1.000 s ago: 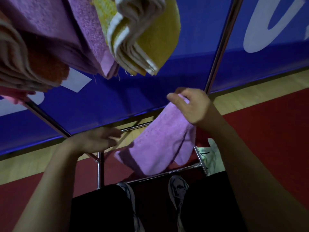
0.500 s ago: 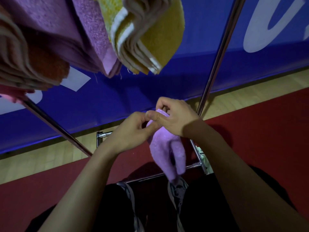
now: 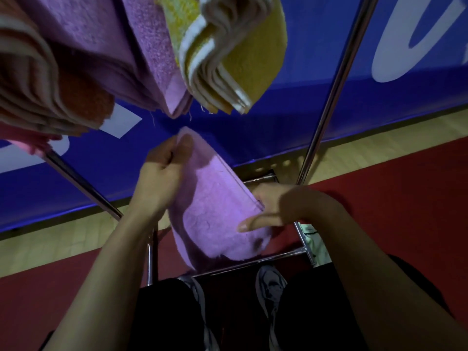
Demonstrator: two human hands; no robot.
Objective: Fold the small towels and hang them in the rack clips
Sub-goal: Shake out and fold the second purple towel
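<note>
- I see the purple towel (image 3: 215,206) in the middle, held up in the air between my two hands; it is not on the rack yet
- My left hand (image 3: 162,173) is at about 10 o'clock from the towel's middle; its fingers are curled tight and its thumb pinches the top corner
- My right hand (image 3: 276,206) is at about 3 o'clock; its thumb lies flat on the front of the cloth and the fingers go behind, so this grip has the side edge squeezed between them
- I think the towel is very light and very soft; it bends and droops at the bottom, around 6 o'clock, where nobody holds it
- It looks fluffy, not slippery, so a small pinch should keep it; it will not break
- The best places to hold are the corners and the doubled edge, I think; holding the middle would let the sides flop down
- Other folded towels, like the yellow towel (image 3: 235,54), hang up at 12 o'clock; a shiny rack pole (image 3: 336,82) stands at 2 o'clock
</note>
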